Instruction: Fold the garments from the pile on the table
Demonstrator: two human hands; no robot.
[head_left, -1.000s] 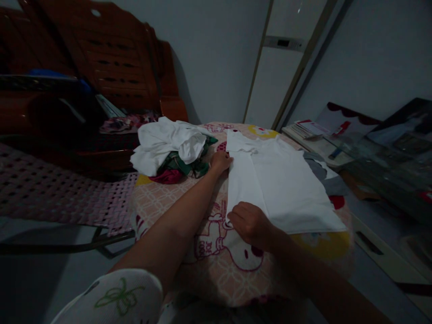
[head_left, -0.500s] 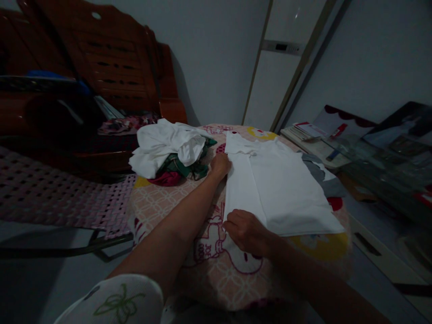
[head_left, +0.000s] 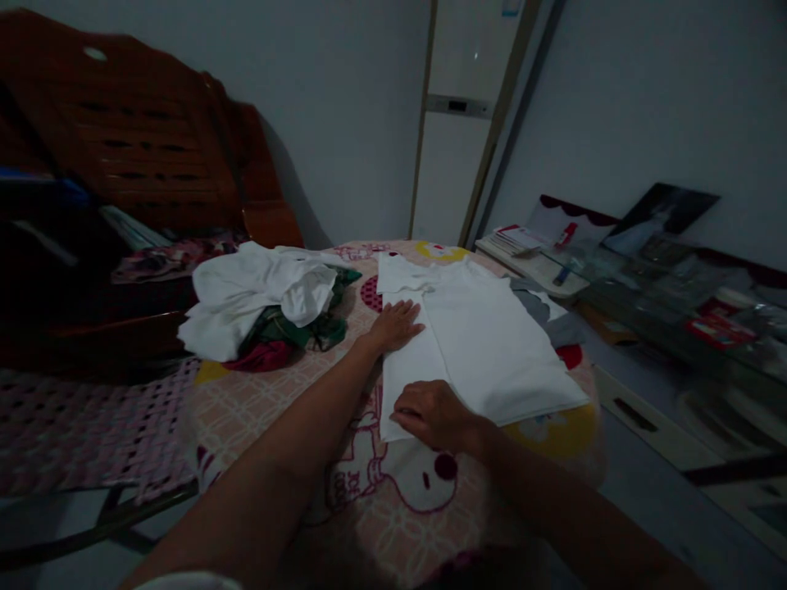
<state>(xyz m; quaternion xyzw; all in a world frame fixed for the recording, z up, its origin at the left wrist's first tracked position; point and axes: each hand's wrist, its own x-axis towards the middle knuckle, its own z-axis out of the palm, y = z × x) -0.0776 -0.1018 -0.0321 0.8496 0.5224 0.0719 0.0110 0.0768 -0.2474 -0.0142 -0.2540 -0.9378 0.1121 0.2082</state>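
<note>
A white shirt [head_left: 492, 336] lies spread on the table, its left side folded over in a long strip with a sleeve at the far end. My left hand [head_left: 397, 326] rests flat on that strip with its fingers stretched out. Nearer to me, my right hand [head_left: 434, 416] leans on the strip close to its bottom corner, fingers curled in and nothing visible in them. The cloth beside it lies flat.
A patterned tablecloth [head_left: 258, 418] covers the round table. Crumpled white clothes [head_left: 258, 287] sit over green and dark red ones at the left. Grey cloth [head_left: 541, 311] shows beyond the shirt. A woven chair [head_left: 123, 426] stands left, a glass-topped stand [head_left: 652, 287] right.
My left hand has let go of the shirt's left edge and lies flat on the strip. My right hand has come off the bottom corner onto the cloth. The view has turned right.
</note>
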